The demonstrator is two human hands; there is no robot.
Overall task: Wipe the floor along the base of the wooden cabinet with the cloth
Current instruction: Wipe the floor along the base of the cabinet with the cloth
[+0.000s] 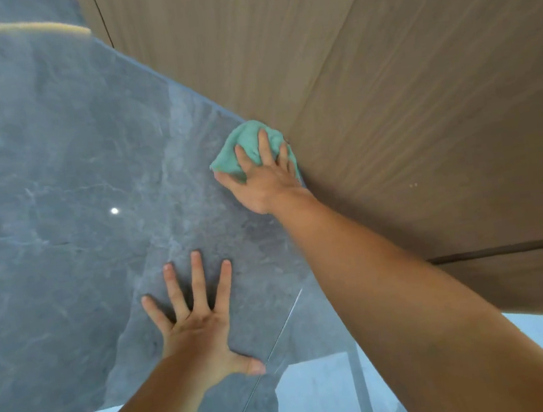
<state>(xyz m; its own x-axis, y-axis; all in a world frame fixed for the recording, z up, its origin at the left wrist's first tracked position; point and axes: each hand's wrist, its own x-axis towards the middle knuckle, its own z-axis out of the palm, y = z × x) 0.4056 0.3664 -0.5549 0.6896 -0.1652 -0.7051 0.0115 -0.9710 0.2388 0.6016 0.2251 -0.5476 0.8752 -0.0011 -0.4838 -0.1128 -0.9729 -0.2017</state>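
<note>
Item: crumpled teal-green terry cloth (pixel 248 141), bunched into a pad and lying on the floor right where it meets the cabinet base, touching the wood.

Right hand (pixel 264 177): pressing down on the cloth, fingers spread over it and curling into its folds, gripping it.

Left hand (pixel 202 322): lying flat on the floor nearer the person, fingers splayed apart, holding nothing, apparently bracing.

Glossy grey marble-veined tile floor (pixel 63 184): reflecting ceiling lights; no clear wet or wiped track is showing.

Brown wood-grain cabinet (pixel 403 91): its base is running diagonally away toward upper left.

Progress, as judged: wiping is underway; the base stretch beyond the cloth is looking still to be covered. How much is done cannot be told.
</note>
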